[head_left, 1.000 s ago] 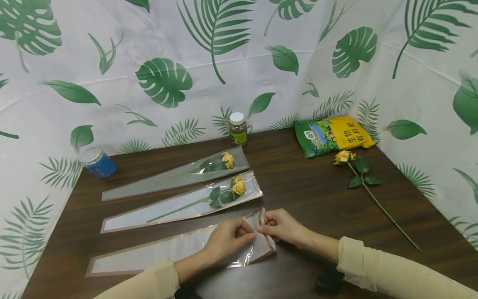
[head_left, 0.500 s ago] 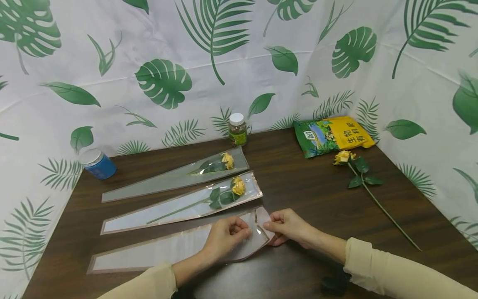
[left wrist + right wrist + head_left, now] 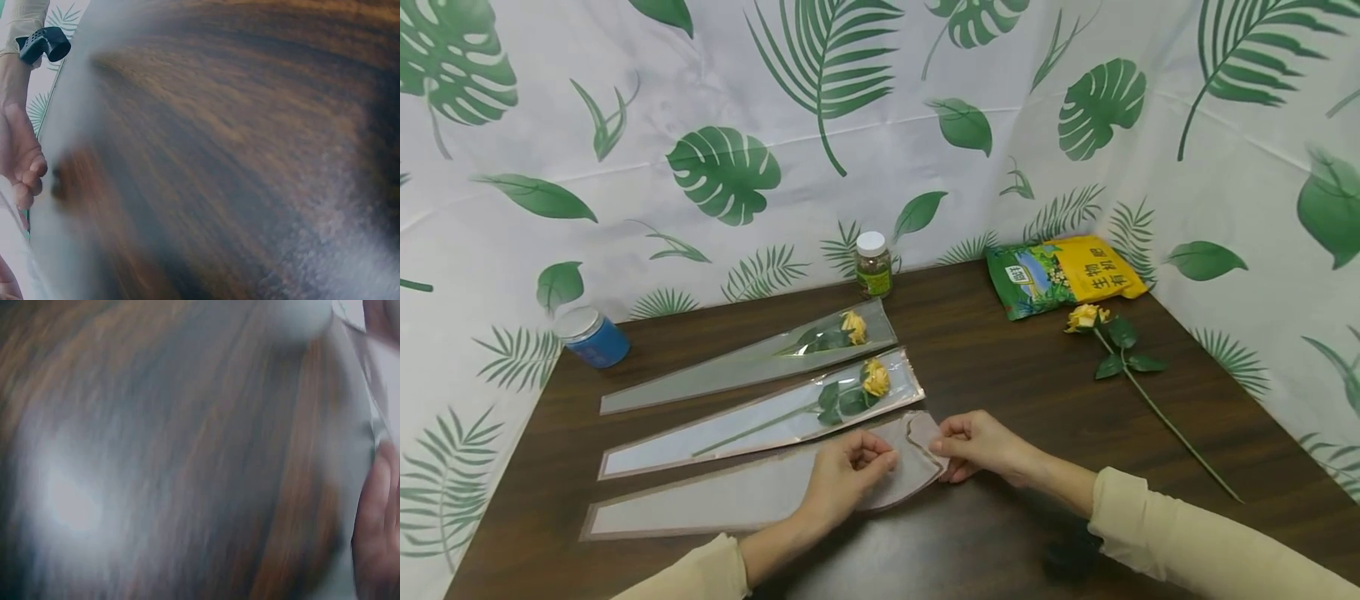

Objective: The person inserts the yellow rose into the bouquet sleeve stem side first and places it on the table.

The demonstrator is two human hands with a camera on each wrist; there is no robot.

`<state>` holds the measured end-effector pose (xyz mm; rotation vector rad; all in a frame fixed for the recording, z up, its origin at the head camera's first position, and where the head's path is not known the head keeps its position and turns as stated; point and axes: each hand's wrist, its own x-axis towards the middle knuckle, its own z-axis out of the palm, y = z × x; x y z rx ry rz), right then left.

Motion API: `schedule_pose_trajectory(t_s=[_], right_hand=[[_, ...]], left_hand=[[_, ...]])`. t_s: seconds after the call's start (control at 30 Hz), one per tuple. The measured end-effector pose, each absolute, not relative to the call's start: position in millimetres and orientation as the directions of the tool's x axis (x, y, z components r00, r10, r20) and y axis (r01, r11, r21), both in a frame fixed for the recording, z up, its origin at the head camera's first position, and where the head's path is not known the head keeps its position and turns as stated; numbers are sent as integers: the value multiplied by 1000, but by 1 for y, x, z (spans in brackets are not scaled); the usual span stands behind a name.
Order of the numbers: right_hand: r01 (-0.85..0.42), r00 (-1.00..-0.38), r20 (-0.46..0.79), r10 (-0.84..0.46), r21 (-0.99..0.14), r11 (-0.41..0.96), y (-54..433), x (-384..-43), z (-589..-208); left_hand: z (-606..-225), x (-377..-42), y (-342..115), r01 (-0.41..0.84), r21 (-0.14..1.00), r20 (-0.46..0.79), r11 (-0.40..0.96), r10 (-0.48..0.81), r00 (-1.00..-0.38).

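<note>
A flat, tapered flower sleeve [image 3: 715, 496] with a pale panel and brownish borders lies nearest the person. My left hand [image 3: 844, 477] bends over its wide end, thumb and fingers pinching the film. At the mouth's edge, my right hand [image 3: 981, 450] pinches the back layer, which stands a little beyond the front layer's edge. The mouth looks slightly parted. In the right wrist view, the right hand [image 3: 378, 519] shows beside the film's edge. The left wrist view catches the right hand [image 3: 22, 153] at its left border; the left fingertips are mostly cut off.
Behind lie two sleeves [image 3: 647, 460] [image 3: 655, 392], each with a yellow rose inside. A loose yellow rose [image 3: 1086, 317] lies on the right, below a green and yellow bag [image 3: 1067, 275]. A white-capped jar [image 3: 872, 267] and a blue tin [image 3: 598, 340] stand at the back.
The right hand has drawn slightly right with the sleeve's back layer, and the crumpled mouth has flattened out. My left hand has shifted slightly left along the film.
</note>
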<state>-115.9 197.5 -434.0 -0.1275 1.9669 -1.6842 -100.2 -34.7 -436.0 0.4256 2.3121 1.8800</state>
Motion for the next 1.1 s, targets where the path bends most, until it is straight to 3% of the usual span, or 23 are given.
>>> schedule_pose_trajectory(t_s=[0.13, 0.3, 0.43, 0.57, 0.67, 0.8, 0.93, 1.1], right_hand=[[236, -873, -305, -381, -947, 216, 221, -126, -428], [137, -977, -178, -116, -946, 295, 287, -146, -415], [96, -993, -51, 103, -863, 497, 351, -145, -411], [149, -977, 6, 214, -697, 702, 399, -133, -412], [207, -976, -77, 205, -629, 750, 421, -127, -413], [260, -962, -228, 147, -618, 742, 430, -126, -413], [268, -951, -289, 106, -607, 749, 427, -131, -411], [387, -900, -430, 68, -718, 579, 417, -135, -409]], left_hand=[[-439, -100, -36, 110, 980, 56, 168, 295, -954], [-444, -99, -38, 199, 971, 149, 133, 314, -938], [-445, -98, -39, 165, 976, 111, 143, 328, -938], [-443, -97, -39, 99, 981, 41, 164, 324, -945], [-441, -98, -39, 100, 982, 43, 161, 324, -945], [-440, -98, -38, 117, 980, 58, 161, 334, -941], [-441, -100, -36, 143, 973, 73, 180, 348, -935], [-443, -101, -35, 129, 975, 57, 180, 357, -932]])
